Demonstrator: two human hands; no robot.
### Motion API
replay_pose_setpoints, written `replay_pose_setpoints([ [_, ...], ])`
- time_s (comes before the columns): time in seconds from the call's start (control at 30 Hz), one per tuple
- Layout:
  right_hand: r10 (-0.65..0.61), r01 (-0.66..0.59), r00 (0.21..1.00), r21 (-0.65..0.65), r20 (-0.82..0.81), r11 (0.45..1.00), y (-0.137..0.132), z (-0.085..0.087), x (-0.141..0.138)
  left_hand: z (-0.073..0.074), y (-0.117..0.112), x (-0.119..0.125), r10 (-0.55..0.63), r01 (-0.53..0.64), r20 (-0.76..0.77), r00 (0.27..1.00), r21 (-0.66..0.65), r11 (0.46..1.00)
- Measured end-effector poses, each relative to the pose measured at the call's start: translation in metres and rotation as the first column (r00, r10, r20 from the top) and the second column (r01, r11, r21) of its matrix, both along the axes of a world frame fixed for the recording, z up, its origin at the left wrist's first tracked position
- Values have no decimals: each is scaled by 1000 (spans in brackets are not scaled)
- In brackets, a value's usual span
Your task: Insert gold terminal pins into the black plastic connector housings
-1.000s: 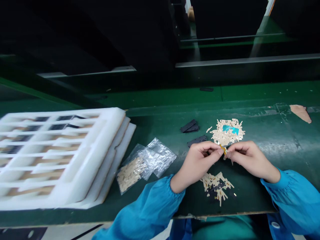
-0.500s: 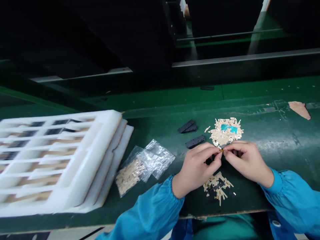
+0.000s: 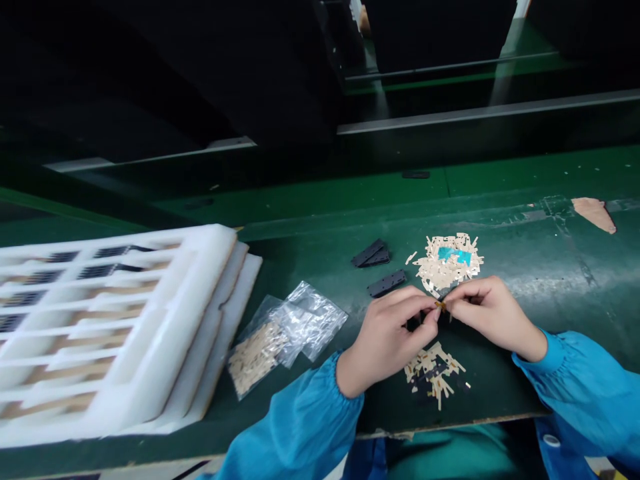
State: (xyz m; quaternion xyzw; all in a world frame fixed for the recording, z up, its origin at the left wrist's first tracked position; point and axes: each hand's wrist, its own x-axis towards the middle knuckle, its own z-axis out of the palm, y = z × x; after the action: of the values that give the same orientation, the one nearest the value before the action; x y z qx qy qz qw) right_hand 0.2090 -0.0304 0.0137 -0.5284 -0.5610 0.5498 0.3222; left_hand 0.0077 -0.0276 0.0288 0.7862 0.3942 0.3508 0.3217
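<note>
My left hand [image 3: 395, 330] and my right hand [image 3: 493, 313] meet fingertip to fingertip over the green table. Between them is a tiny amber-coloured piece [image 3: 441, 305], pinched by both; its exact kind is too small to make out. Just beyond the fingers lies a heap of small cream-coloured flat pieces [image 3: 440, 268] with a bright blue strip [image 3: 455, 255] on top. Nearer to me, below the hands, is a looser pile of cream and dark pieces [image 3: 434, 373]. Dark flat plates with holes [image 3: 387, 283] rest beyond my left hand.
Stacked white foam trays [image 3: 200, 280] with slots holding dark and tan parts fill the left side. Clear plastic bags [image 3: 315, 320], one with cream pieces inside, lie between trays and my left arm. A tan scrap [image 3: 594, 213] lies at far right.
The view has shifted slightly. The fingers of my right hand have changed their pose a little, and more of the amber piece shows between the fingertips.
</note>
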Motion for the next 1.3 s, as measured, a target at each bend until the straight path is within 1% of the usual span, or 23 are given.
replay_pose_setpoints([
  [0.07,-6,5,999,31,41,1000,2,-1,2,3,0,0,2,-1,47,999,-32,999],
  [0.13,-49,21,978,139,201,990,6,0,6,7,1,-2,6,7,122,993,-103,995],
  [0.2,-132,20,903,267,410,964,10,3,11,12,3,-5,14,27,198,980,-202,979],
  [0.23,-159,10,869,305,469,952,13,4,13,14,4,-7,22,37,227,974,-254,966],
  [0.27,-157,5,868,307,471,952,14,5,15,16,5,-8,29,49,246,969,-304,951],
  [0.3,-114,1,905,266,410,964,16,7,16,17,6,-10,37,58,258,965,-351,934],
  [0.33,-37,-17,957,184,287,983,16,8,17,18,7,-11,43,66,262,964,-393,917],
  [0.37,51,-61,991,77,121,995,16,9,17,19,8,-12,49,68,258,965,-428,901],
  [0.4,126,-128,990,-31,-58,991,16,10,16,19,9,-12,55,66,247,967,-456,888],
  [0.43,170,-199,962,-122,-215,972,15,10,15,18,9,-11,63,57,233,970,-474,878],
  [0.47,187,-259,924,-186,-333,948,14,10,13,17,9,-11,73,43,217,973,-483,874],
  [0.53,177,-317,873,-254,-454,914,12,9,10,14,10,-10,91,10,182,979,-490,871],
  [0.6,146,-320,857,-289,-494,902,9,9,8,12,10,-9,104,-16,151,983,-493,870],
  [0.7,111,-296,856,-302,-506,906,8,9,7,12,11,-10,115,-40,120,986,-502,864],
  [0.8,67,-250,858,-299,-509,921,8,12,6,16,10,-10,87,8,145,986,-552,834],
  [0.87,6,-168,872,-288,-489,943,7,13,5,18,9,-9,70,51,187,980,-573,818],
  [0.93,-72,-47,892,-251,-446,967,5,14,3,18,7,-6,67,63,209,976,-559,827],
  [1.0,-125,37,904,-216,-408,976,3,13,0,16,5,-3,72,49,207,976,-527,848],
  [1.1,-131,45,910,-221,-394,974,0,12,-3,13,3,-1,66,56,219,974,-511,858],
  [1.2,-130,44,913,-223,-387,974,0,12,-4,13,3,-1,52,94,244,968,-548,831],
  [1.3,-133,65,922,-194,-364,979,1,14,-3,15,5,-2,47,129,259,965,-619,774],
])
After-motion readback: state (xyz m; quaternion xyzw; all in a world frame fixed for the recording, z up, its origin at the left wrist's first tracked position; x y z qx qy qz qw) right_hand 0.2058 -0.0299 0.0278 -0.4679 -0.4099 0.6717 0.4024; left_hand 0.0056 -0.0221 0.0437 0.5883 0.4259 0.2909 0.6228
